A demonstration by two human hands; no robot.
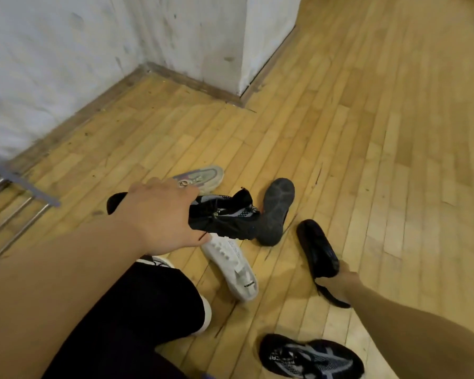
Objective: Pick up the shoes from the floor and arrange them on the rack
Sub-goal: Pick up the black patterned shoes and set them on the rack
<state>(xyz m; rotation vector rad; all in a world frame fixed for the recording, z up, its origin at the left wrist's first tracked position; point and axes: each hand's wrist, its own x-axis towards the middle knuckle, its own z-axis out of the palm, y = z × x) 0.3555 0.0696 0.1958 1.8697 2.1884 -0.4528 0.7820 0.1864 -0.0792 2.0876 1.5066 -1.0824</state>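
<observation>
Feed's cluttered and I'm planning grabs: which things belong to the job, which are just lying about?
Job: mesh sneaker in left hand; black shoe in right hand; white shoe; upturned dark shoe; pastel shoe; near mesh sneaker; rack.
Not job: wall; skirting board.

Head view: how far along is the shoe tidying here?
Done: nothing visible; the grey metal rack shows only bare bars. In hand: the left hand grips a black mesh sneaker, the right hand grips the heel of a plain black shoe. Remaining: a white studded shoe, an upturned dark grey shoe, a pale multicoloured sneaker and a black-and-grey patterned sneaker lie on the wooden floor.
</observation>
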